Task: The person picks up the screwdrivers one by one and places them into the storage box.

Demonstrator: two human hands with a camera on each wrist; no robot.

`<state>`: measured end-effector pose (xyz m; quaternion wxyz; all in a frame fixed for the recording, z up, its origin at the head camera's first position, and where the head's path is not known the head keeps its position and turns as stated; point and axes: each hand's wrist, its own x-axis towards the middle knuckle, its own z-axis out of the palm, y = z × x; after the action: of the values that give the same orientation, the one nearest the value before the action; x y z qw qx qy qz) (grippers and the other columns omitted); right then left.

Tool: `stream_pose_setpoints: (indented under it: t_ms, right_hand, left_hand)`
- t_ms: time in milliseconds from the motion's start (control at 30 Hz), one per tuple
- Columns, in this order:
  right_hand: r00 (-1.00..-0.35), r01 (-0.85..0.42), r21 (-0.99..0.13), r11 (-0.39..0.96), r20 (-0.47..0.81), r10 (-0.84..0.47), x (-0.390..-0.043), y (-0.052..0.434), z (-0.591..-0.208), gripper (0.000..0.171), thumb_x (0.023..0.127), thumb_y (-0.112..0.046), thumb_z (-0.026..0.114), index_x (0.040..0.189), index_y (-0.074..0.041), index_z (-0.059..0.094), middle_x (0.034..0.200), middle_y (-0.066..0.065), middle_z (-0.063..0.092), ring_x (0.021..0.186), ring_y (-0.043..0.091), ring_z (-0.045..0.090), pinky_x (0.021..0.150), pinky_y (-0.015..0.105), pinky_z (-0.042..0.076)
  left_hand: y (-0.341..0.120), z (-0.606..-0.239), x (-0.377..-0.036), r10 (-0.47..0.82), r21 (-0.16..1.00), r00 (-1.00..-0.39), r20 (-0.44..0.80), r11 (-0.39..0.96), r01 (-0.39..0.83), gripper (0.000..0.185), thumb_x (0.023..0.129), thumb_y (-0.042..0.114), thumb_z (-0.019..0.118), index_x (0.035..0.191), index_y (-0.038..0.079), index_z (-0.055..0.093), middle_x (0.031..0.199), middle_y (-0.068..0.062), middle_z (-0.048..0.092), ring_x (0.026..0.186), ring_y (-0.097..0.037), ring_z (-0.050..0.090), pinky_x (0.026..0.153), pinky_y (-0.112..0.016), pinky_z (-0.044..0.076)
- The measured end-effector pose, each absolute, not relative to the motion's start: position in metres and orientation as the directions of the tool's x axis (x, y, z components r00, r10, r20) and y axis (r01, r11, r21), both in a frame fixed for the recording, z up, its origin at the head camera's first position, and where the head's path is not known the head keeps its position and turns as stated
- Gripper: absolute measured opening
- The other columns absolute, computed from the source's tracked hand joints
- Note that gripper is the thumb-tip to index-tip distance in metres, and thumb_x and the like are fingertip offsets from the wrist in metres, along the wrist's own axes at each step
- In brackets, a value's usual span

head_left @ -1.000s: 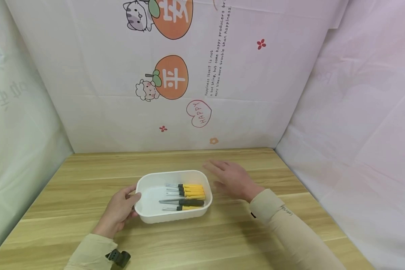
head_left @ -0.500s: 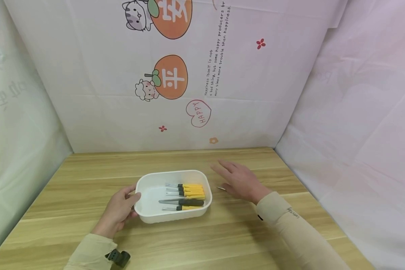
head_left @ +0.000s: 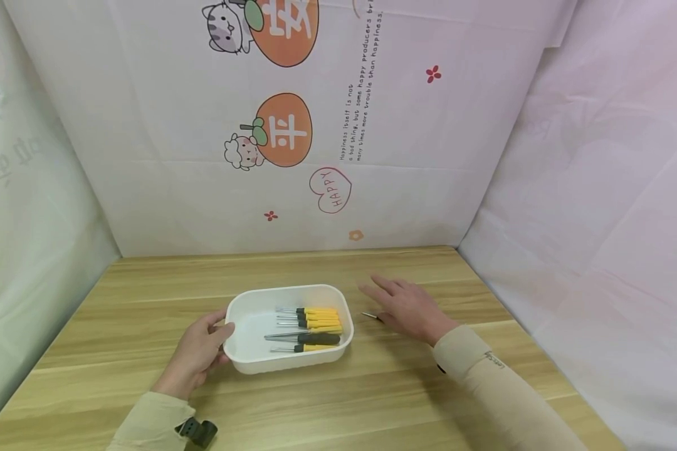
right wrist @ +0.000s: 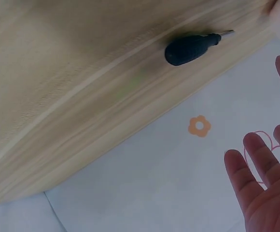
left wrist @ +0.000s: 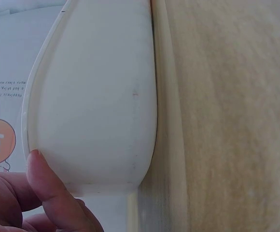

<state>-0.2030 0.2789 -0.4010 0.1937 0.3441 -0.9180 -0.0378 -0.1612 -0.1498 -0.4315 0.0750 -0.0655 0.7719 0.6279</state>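
The left hand [head_left: 194, 354] grips the near-left corner of the white rounded plastic tray [head_left: 248, 362], thumb hooked over the rim — the left wrist view shows the thumb pressed against the tray's outer wall. Inside the tray lie five screwdrivers with yellow-and-black handles [head_left: 316, 324], roughly parallel, blades pointing left. The right hand [head_left: 409, 308] hovers with fingers spread and relaxed, holding nothing, just right of the tray above the light wooden table [head_left: 146, 294]. Beneath it lies one more small screwdriver with a dark handle [right wrist: 190, 48], its metal tip [head_left: 369, 315] poking out past the palm. By the look of it, most of the gathering is done — this last tool is left outside the tray.
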Motion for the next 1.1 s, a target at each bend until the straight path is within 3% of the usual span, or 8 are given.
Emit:
stream_pose_setpoints:
  t_ms: [233,667,1100]
  right_hand:
    - [-0.666,-0.611,0.253,0.750,0.348,-0.660,-0.206,0.288,-0.411,0.072,0.087,-0.022,0.084,0.152,-0.021,0.053,0.147,0.019,0.060,0.109,0.040,0.071,0.084,0.055,0.061]
    - [-0.735,-0.592,0.200,0.781,0.263,-0.625,-0.202,0.296,-0.418,0.073,0.087,-0.019,0.085,0.153,-0.021,0.053,0.148,0.019,0.059,0.122,0.041,0.065,0.089,0.057,0.060]
    - [-0.768,-0.585,0.175,0.792,0.194,-0.610,-0.203,0.301,-0.429,0.064,0.089,-0.014,0.083,0.147,-0.020,0.059,0.142,0.018,0.063,0.113,0.040,0.070,0.091,0.054,0.060]
  left_hand:
    - [-0.150,-0.431,-0.161,-0.002,0.961,-0.981,-0.194,0.202,-0.190,0.055,0.109,0.017,0.052,0.160,0.004,0.038,0.124,-0.022,0.058,0.071,-0.016,0.062,0.054,-0.022,0.056]
    - [-0.150,-0.430,-0.161,-0.007,0.957,-0.980,-0.197,0.215,-0.194,0.055,0.109,0.017,0.053,0.160,0.004,0.038,0.124,-0.022,0.059,0.069,-0.016,0.061,0.053,-0.022,0.054]
    - [-0.150,-0.430,-0.161,0.003,0.960,-0.981,-0.194,0.208,-0.189,0.055,0.109,0.017,0.054,0.160,0.002,0.037,0.124,-0.022,0.060,0.069,-0.015,0.062,0.053,-0.023,0.055]
